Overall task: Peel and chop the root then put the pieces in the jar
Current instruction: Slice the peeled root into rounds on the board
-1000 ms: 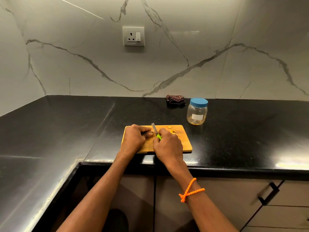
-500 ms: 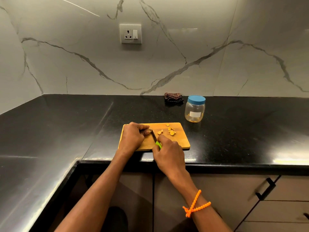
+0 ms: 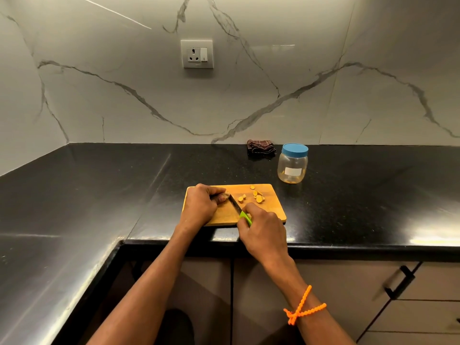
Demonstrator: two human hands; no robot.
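On the black counter (image 3: 99, 195), my left hand (image 3: 199, 207) pinned the root (image 3: 226, 195) at the board's (image 3: 271, 210) left edge; my right hand (image 3: 263, 230) gripped the knife (image 3: 235, 204). Thin, even slices seemed best, fingertips tucked back.

Orange beaded wristband (image 3: 304, 305), bare forearms

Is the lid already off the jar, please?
No, the blue lid sits on the jar, which stands behind the cutting board.
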